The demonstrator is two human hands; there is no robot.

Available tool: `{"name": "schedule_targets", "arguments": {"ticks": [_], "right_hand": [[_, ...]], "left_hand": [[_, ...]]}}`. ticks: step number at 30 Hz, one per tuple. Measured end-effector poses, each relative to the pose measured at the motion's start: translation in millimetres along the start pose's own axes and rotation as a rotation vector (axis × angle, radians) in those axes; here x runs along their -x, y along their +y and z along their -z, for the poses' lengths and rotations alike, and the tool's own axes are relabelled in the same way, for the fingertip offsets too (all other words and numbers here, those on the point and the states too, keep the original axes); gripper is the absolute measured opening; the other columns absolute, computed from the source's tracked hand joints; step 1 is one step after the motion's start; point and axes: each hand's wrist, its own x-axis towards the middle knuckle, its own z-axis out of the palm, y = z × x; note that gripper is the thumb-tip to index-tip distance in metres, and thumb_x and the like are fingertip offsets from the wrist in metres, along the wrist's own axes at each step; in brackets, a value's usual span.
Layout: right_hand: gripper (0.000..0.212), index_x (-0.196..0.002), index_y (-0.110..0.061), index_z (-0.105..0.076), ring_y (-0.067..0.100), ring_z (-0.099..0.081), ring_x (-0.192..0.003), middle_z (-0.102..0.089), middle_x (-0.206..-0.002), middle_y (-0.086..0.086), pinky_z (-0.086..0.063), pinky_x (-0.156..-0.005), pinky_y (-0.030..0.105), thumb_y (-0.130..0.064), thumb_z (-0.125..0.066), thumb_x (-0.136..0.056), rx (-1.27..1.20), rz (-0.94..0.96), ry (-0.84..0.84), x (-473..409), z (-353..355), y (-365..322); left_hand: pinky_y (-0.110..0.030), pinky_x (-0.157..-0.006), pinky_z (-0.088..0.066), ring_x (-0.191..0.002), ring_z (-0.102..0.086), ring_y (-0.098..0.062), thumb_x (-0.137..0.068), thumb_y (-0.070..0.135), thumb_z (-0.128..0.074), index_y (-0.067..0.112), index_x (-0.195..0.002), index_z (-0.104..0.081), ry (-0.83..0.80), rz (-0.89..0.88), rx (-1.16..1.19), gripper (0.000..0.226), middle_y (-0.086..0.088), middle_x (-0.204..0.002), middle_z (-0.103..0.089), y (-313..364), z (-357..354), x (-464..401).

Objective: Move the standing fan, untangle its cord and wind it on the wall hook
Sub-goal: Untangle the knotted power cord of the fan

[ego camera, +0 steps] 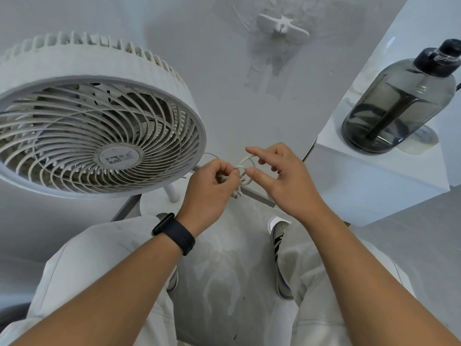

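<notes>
The white standing fan (94,116) fills the left of the view, its round grille facing me and its pole going down to a round base. A white cord (245,162) sits knotted in small loops between my hands, low in front of the wall. My left hand (212,188), with a black band at the wrist, pinches the knot with curled fingers. My right hand (279,176) is at the loops from the right, index finger stretched over them and thumb under; the other fingers are curled. A white double-arm wall hook (283,27) is fixed high on the wall above my hands.
A white cabinet or counter (374,176) stands at the right, carrying a large smoky grey water bottle (401,101) with a black cap. My legs in light trousers and my shoes (280,240) stand on the pale floor below. The wall around the hook is scuffed.
</notes>
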Motion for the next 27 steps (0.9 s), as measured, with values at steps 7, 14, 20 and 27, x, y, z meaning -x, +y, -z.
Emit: {"name": "schedule_targets", "arguments": {"ticks": [7, 14, 20, 27], "right_hand": [[0.037, -0.127, -0.036, -0.071, 0.014, -0.057, -0.105, -0.056, -0.101, -0.007, -0.041, -0.089, 0.019, -0.038, -0.076, -0.090, 0.056, 0.019, -0.038, -2, 0, 6], [0.034, -0.122, -0.032, -0.074, 0.006, -0.056, -0.097, -0.055, -0.094, -0.011, -0.036, -0.083, 0.006, -0.034, -0.078, -0.089, 0.065, 0.052, -0.021, 0, -2, 4], [0.033, -0.121, -0.033, -0.075, 0.008, -0.057, -0.097, -0.058, -0.095, -0.008, -0.040, -0.085, 0.010, -0.034, -0.078, -0.088, 0.079, 0.055, -0.046, 2, -6, 5], [0.028, -0.118, -0.032, -0.077, 0.012, -0.057, -0.092, -0.059, -0.092, -0.004, -0.040, -0.082, 0.012, -0.029, -0.077, -0.090, 0.089, 0.091, -0.068, 2, -14, 4]], "left_hand": [[-0.029, -0.064, -0.055, -0.068, -0.065, -0.019, -0.096, 0.026, -0.069, 0.014, -0.086, -0.066, 0.025, -0.017, -0.046, 0.015, -0.004, -0.076, -0.070, -3, 0, 3], [-0.031, -0.070, -0.059, -0.077, -0.070, -0.022, -0.096, 0.027, -0.070, 0.016, -0.091, -0.068, 0.027, -0.034, -0.061, 0.012, -0.004, -0.082, -0.072, -7, 2, 2], [-0.018, -0.067, -0.054, -0.081, -0.066, -0.018, -0.095, 0.019, -0.070, 0.016, -0.094, -0.070, 0.015, -0.088, -0.080, 0.003, -0.001, -0.088, -0.070, -4, 5, 3], [-0.013, -0.067, -0.048, -0.080, -0.063, -0.009, -0.097, 0.021, -0.068, 0.014, -0.088, -0.071, 0.016, -0.102, -0.108, 0.012, 0.002, -0.088, -0.069, 0, 7, 5]]}}
